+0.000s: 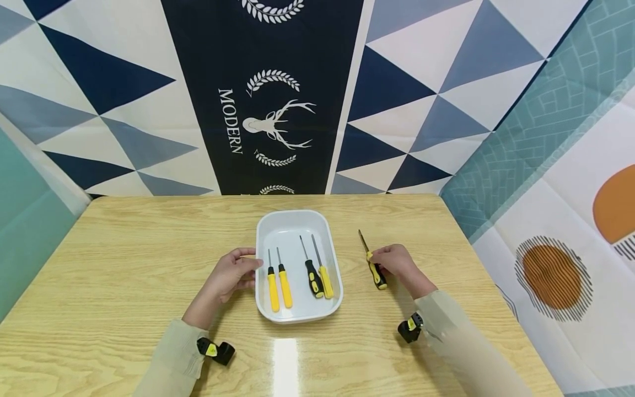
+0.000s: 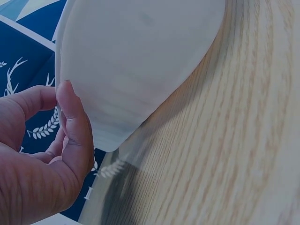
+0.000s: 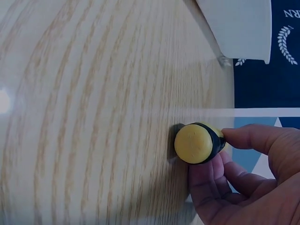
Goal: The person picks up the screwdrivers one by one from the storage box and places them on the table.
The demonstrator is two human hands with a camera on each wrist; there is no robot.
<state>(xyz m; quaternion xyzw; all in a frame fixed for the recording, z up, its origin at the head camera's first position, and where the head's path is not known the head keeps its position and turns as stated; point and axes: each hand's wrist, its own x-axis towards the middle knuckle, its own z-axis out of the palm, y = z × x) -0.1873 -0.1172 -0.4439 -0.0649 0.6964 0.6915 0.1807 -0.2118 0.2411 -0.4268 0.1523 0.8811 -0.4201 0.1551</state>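
Observation:
A white plastic tray (image 1: 292, 223) stands near the middle of the table. My left hand (image 1: 230, 275) grips its left rim, and in the left wrist view the thumb and fingers (image 2: 77, 136) lie on either side of the wall. Inside the tray are two slim yellow screwdrivers (image 1: 279, 286) on the left; a black-and-yellow screwdriver (image 1: 314, 278) and a yellow-handled one (image 1: 325, 282) lie on the right. To the right of the tray, my right hand (image 1: 397, 262) pinches another black-and-yellow screwdriver (image 1: 378, 278) by its handle. Its yellow end (image 3: 193, 143) faces the right wrist camera, low over the tabletop.
The wooden table (image 1: 124, 264) extends on both sides of the tray. Behind its far edge hangs a patterned cloth (image 1: 278, 165) with a deer head and triangles. Another printed cloth (image 1: 545, 220) hangs along the right side. A small black camera (image 1: 410, 329) sits on the right wrist.

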